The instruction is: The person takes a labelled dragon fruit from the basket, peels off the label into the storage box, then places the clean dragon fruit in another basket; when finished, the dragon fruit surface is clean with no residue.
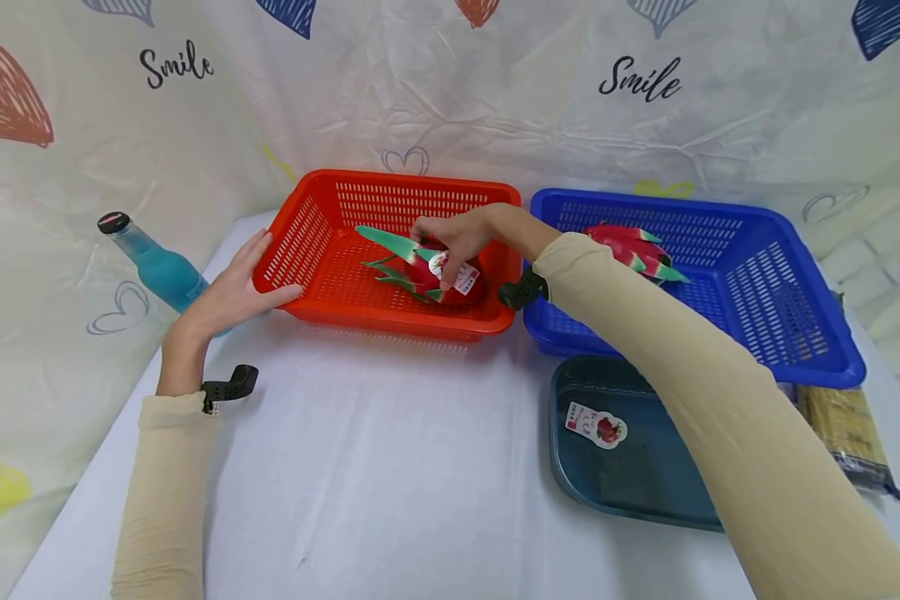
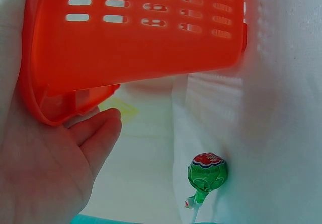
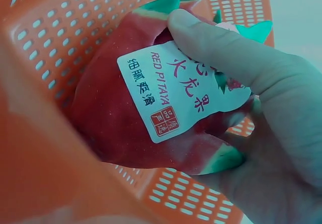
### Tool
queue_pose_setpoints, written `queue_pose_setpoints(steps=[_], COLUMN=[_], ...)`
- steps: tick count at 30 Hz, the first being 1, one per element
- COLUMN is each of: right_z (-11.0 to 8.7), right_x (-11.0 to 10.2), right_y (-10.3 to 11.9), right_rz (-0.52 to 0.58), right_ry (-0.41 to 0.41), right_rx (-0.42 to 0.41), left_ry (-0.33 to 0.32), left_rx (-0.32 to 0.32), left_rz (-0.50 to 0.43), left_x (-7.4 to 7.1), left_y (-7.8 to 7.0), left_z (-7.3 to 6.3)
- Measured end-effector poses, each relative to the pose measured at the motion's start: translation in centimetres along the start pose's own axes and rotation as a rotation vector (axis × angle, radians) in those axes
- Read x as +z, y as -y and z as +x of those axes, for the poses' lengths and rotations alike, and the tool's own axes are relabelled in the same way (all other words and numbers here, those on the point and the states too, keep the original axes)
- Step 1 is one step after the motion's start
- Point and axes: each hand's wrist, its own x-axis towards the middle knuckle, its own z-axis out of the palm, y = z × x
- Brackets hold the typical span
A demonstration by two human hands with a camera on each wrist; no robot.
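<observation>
My right hand (image 1: 465, 237) grips a dragon fruit (image 3: 115, 128) inside the red basket (image 1: 412, 177). The fruit is red with green leafy tips and bears a white "RED PITAYA" label (image 3: 161, 98). In the right wrist view the thumb presses near the label's edge, and the other fingers are partly hidden behind the fruit. At the basket's left end, my left hand (image 1: 228, 283) touches the rim with fingers extended and thumb along the front edge. The left wrist view has the palm against that rim. A green-wrapped lollipop (image 2: 207, 172) lies close by on the table.
Behind my left hand stands a bottle of blue drink (image 1: 167, 275). To the right, a blue basket (image 1: 825, 292) contains another dragon fruit (image 1: 630, 247). A dark tray (image 1: 637, 487) with a fruit sticker (image 1: 596, 425) sits in front of it, near a tan packet (image 1: 843, 421).
</observation>
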Motion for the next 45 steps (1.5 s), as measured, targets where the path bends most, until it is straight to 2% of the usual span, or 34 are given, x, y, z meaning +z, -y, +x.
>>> queue_pose_setpoints(steps=[20, 32, 36, 38, 43, 45], right_z=[0.42, 0.14, 0.2, 0.13, -0.23, -0.36], right_x=[0.08, -0.23, -0.25, -0.22, -0.34, -0.51], right_y=[0.38, 0.51, 0.18, -0.03, -0.02, 0.28], right_rz=[-0.025, 0.005, 0.019, 0.068, 0.273, 0.301], right_ry=[-0.011, -0.028, -0.048, -0.081, -0.178, -0.196], right_rx=[0.034, 0.027, -0.007, -0.036, -0.115, -0.138], left_ry=[-0.006, 0.003, 0.004, 0.008, 0.006, 0.0], left_rx=[0.005, 0.006, -0.001, -0.004, 0.0, 0.002], left_rz=[-0.009, 0.003, 0.002, 0.001, 0.002, 0.003], left_x=[0.13, 0.03, 0.04, 0.04, 0.01, -0.02], left_y=[0.42, 0.39, 0.4, 0.38, 0.2, 0.13], left_z=[-0.17, -0.13, -0.12, -0.12, -0.01, 0.05])
